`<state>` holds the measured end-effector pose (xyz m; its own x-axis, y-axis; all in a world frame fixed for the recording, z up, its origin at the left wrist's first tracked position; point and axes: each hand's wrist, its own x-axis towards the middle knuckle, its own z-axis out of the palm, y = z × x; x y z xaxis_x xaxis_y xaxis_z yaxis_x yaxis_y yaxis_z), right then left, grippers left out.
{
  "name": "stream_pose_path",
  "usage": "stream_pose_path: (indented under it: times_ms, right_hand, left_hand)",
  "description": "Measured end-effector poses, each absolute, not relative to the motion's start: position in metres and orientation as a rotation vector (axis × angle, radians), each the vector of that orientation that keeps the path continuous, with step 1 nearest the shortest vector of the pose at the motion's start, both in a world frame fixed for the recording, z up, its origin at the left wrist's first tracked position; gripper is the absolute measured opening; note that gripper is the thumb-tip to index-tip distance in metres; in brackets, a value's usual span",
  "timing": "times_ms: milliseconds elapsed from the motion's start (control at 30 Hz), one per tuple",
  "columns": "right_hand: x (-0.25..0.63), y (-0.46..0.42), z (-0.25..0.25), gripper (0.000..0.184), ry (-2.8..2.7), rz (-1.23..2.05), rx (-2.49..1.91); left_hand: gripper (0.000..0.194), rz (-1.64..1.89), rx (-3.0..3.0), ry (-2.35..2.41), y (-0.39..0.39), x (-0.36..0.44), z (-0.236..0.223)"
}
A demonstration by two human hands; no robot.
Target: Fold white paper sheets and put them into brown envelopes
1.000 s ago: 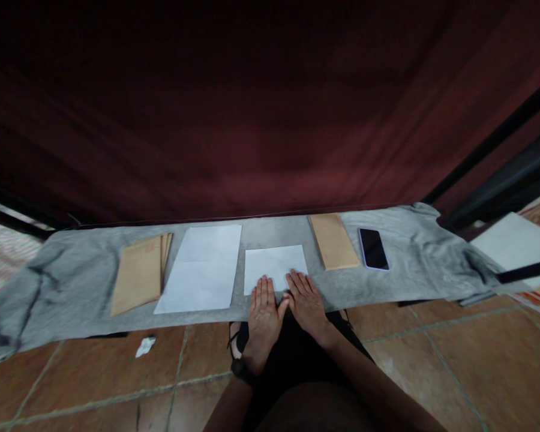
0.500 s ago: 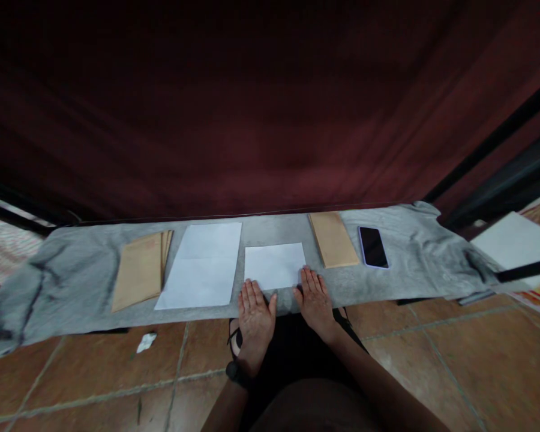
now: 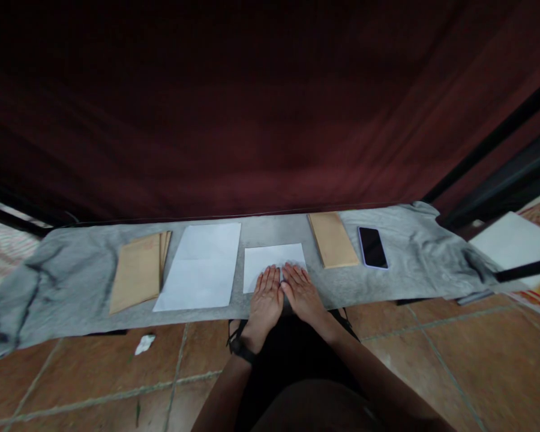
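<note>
Flat on the grey cloth [image 3: 274, 231] lies a small white sheet of paper [image 3: 261, 258], its near part covered by both hands. My left hand [image 3: 266, 300] rests palm down on its near edge, fingers stretched out. Close beside it, my right hand [image 3: 302, 294] also lies flat on the sheet, the thumbs side by side. Left of them is a larger white sheet [image 3: 202, 264] with a crease across it. To the right sits a brown paper envelope or stack of them [image 3: 335, 240].
Several brown envelopes [image 3: 137, 270] are stacked at the left. A phone [image 3: 373, 247] in a light purple case lies at the right. A dark red curtain [image 3: 270, 150] hangs behind. A crumpled white tissue [image 3: 144, 344] is on the tiled floor [image 3: 94, 372].
Both hands have come together from the sheet's near corners to the middle of its near edge. The small sheet itself stays in about the same place.
</note>
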<state>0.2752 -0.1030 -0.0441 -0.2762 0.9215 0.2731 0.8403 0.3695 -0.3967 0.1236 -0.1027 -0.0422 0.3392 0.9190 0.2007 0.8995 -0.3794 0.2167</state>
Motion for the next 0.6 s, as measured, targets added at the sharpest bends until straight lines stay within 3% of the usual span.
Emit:
stream_pose_path:
  times_ms: [300,600]
  right_hand:
    - [0.269,-0.090,-0.055,0.045,-2.280,0.139,-1.575]
    - [0.282,-0.089,-0.067,0.050,-2.122,-0.002,-1.731]
  left_hand:
    - [0.055,0.270,2.507,1.804,-0.094,0.122,-0.042]
    - [0.057,0.413,2.365,2.037,-0.093,0.115,-0.049]
